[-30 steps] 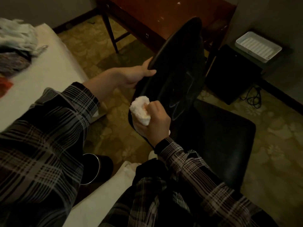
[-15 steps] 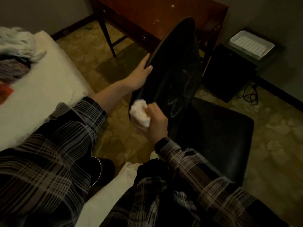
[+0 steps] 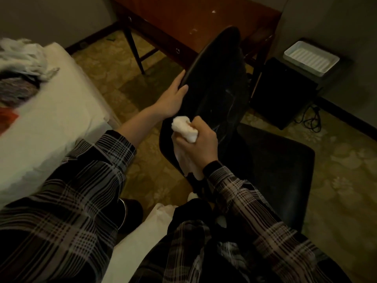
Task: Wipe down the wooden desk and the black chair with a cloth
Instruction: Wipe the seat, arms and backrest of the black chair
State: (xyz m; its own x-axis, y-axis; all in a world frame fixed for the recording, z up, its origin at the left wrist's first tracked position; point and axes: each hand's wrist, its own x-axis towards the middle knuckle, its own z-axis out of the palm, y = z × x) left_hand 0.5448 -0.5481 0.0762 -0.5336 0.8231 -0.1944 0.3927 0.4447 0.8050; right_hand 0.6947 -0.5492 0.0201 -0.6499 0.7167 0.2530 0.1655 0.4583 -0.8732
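The black chair (image 3: 281, 174) stands in the middle, its curved backrest (image 3: 220, 78) facing me with faint wet streaks on it. My left hand (image 3: 173, 94) grips the backrest's left edge, thumb on the front face. My right hand (image 3: 197, 144) holds a bunched white cloth (image 3: 184, 128) against the lower left part of the backrest; a tail of cloth hangs down below the hand. The wooden desk (image 3: 204, 19) stands beyond the chair at the top, reddish brown with small pale marks.
A bed with white sheet (image 3: 51, 123) and heaped clothes (image 3: 18, 68) lies at left. A black box (image 3: 283, 92) with a cable sits right of the chair, a white tray (image 3: 310, 58) behind it. Patterned carpet (image 3: 336, 170) covers the floor.
My right hand with the cloth has shifted slightly up and right along the lower backrest. My left hand has slid a little along the backrest's edge, still holding it.
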